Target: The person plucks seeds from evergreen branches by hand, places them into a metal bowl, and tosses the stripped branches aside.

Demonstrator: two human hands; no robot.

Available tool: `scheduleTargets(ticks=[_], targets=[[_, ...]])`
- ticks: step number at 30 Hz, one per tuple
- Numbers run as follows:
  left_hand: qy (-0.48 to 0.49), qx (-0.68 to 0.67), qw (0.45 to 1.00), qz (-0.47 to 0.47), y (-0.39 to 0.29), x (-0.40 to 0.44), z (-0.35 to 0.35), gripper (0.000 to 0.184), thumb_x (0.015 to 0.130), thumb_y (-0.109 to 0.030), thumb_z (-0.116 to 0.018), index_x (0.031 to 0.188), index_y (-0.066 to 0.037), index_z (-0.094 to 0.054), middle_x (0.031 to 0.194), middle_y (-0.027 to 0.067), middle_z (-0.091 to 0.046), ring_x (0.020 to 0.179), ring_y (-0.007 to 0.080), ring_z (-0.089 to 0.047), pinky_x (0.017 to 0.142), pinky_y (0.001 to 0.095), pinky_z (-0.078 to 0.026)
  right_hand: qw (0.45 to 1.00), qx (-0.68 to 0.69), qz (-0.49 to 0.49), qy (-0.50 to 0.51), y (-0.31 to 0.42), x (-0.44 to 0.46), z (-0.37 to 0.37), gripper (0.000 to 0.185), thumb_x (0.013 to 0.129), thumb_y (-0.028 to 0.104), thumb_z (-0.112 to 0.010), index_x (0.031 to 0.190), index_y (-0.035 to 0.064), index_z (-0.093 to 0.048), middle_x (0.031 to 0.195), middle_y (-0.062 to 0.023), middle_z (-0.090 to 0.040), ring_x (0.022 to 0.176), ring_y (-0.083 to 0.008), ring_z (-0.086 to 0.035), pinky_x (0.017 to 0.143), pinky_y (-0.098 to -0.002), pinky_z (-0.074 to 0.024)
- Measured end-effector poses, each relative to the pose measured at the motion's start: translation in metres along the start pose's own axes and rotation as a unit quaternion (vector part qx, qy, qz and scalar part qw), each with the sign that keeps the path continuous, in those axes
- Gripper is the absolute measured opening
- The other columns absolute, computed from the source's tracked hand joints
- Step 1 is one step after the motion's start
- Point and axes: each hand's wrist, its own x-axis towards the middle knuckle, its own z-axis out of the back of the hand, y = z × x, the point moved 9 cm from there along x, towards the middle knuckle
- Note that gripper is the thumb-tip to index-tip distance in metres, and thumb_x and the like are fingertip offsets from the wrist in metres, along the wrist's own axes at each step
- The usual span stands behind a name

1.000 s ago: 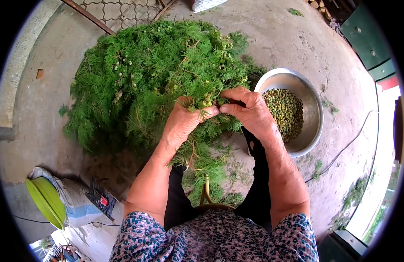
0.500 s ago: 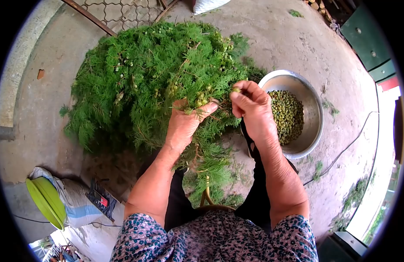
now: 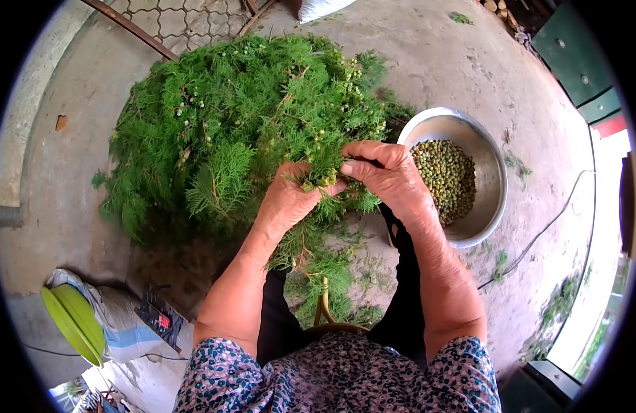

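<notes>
My left hand (image 3: pixel 294 193) is closed on a leafy evergreen sprig (image 3: pixel 325 165) with small green cones, its thumb pointing right beneath them. Close to the sprig's right side is my right hand (image 3: pixel 390 175); its thumb and forefinger are bent, with a gap between their tips. The other fingers of that hand are mostly hidden. Under and beyond both hands spreads a big heap of cut evergreen branches (image 3: pixel 214 117), dotted with pale green cones. To the right, a metal basin (image 3: pixel 493 175) holds many picked cones (image 3: pixel 445 179).
Loose branch ends (image 3: pixel 325 275) lie between my knees. A lime-green basin (image 3: pixel 70 320) leans by a sack (image 3: pixel 128 330) at lower left. A thin cable (image 3: pixel 538 237) runs over the concrete at right, near green cabinets (image 3: pixel 572 55). A metal lattice (image 3: pixel 184 24) lies at the top.
My right hand has moved left to the sprig from beside the basin. The green cone between its fingertips no longer shows. My left hand stays nearly in place, still gripping the sprig.
</notes>
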Motion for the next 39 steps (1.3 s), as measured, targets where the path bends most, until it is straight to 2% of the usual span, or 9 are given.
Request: scheduleTargets(ticks=[10,13,19,24,26,28,29,32,39], targets=[[-0.07,-0.033,0.996,0.048,-0.003,-0.004,0.0,0.023,0.072,-0.017,-0.073,0.09,-0.004,-0.066,0.079,-0.0002,-0.064,0.071,0.006,-0.054,0.064,0.0232,-0.044,0.988,-0.039,-0.049,-0.138,-0.01,-0.012,0.017,0.019,0.082,0.017,-0.06,0.086,-0.0014,-0.059,0.062,-0.002,-0.055,0.055,-0.009,-0.049,0.05,-0.0229,-0.0402],[-0.061,-0.057,0.994,0.064,-0.002,-0.007,-0.011,0.019,0.072,-0.014,-0.072,0.087,-0.005,-0.066,0.081,0.0015,-0.065,0.071,0.008,-0.057,0.065,0.0228,-0.046,0.911,0.335,-0.197,-0.141,-0.046,-0.029,0.004,0.014,0.082,0.016,-0.059,0.081,0.0026,-0.055,0.056,0.0037,-0.039,0.042,-0.004,-0.03,0.037,-0.0208,-0.0227],[-0.036,-0.017,0.998,0.044,0.001,-0.017,-0.034,0.023,0.071,-0.023,-0.074,0.082,-0.004,-0.065,0.067,-0.0035,-0.058,0.058,0.0054,-0.048,0.05,0.0212,-0.038,0.929,0.011,0.0,-0.371,-0.036,-0.058,0.095,0.012,0.083,0.011,-0.056,0.074,0.0043,-0.053,0.057,0.002,-0.042,0.045,-0.0068,-0.037,0.039,-0.0209,-0.0303],[0.004,-0.053,0.992,0.115,0.012,-0.028,-0.051,0.025,0.071,-0.028,-0.074,0.073,-0.008,-0.059,0.06,-0.0045,-0.051,0.05,0.0049,-0.041,0.045,0.02,-0.032,0.862,0.366,-0.058,-0.346,-0.08,-0.079,0.14,0.012,0.081,0.006,-0.058,0.088,-0.0025,-0.056,0.074,-0.0053,-0.054,0.062,-0.0128,-0.052,0.053,-0.0229,-0.0441],[0.025,-0.054,0.992,0.107,0.014,-0.037,-0.058,0.027,0.071,-0.031,-0.073,0.071,-0.009,-0.057,0.058,-0.0043,-0.049,0.049,0.0054,-0.042,0.044,0.0205,-0.032,0.867,0.295,-0.052,-0.397,-0.086,-0.095,0.168,0.02,0.079,0.006,-0.058,0.097,-0.0021,-0.055,0.073,-0.0067,-0.053,0.063,-0.0169,-0.053,0.057,-0.0269,-0.0462],[0.049,-0.077,0.992,0.092,0.012,-0.045,-0.069,0.029,0.07,-0.031,-0.074,0.072,-0.009,-0.057,0.059,-0.0037,-0.05,0.049,0.0059,-0.043,0.043,0.0214,-0.033,0.818,-0.508,-0.067,-0.261,-0.049,-0.105,0.18,0.04,0.069,0.005,-0.067,0.106,0.0026,-0.055,0.087,-0.0139,-0.056,0.081,-0.0253,-0.056,0.073,-0.0308,-0.0476],[0.052,-0.077,0.991,0.093,0.01,-0.05,-0.073,0.029,0.07,-0.031,-0.074,0.072,-0.009,-0.057,0.059,-0.0037,-0.05,0.049,0.0059,-0.043,0.043,0.0214,-0.033,0.795,-0.532,-0.071,-0.282,-0.05,-0.115,0.188,0.053,0.06,0.005,-0.071,0.11,0.0089,-0.056,0.104,-0.0185,-0.054,0.099,-0.031,-0.051,0.083,-0.0318,-0.0445],[0.089,-0.095,0.986,0.106,0.01,-0.067,-0.092,0.031,0.069,-0.032,-0.075,0.074,-0.008,-0.056,0.06,-0.0033,-0.051,0.049,0.0067,-0.045,0.044,0.0212,-0.035,0.869,-0.08,-0.098,-0.478,-0.051,-0.147,0.212,0.033,0.077,0.009,-0.058,0.106,-0.0051,-0.055,0.097,-0.0118,-0.059,0.091,-0.021,-0.055,0.076,-0.0292,-0.0445],[0.13,-0.074,0.981,0.125,0.026,-0.107,-0.103,0.038,0.066,-0.032,-0.077,0.086,-0.006,-0.058,0.063,-0.0023,-0.054,0.052,0.0072,-0.048,0.044,0.0202,-0.037,0.971,-0.211,0.069,-0.089,0.036,-0.142,0.031,0.023,0.074,0.002,-0.062,0.097,0.0025,-0.062,0.088,-0.0101,-0.062,0.082,-0.0179,-0.059,0.074,-0.0269,-0.046]])
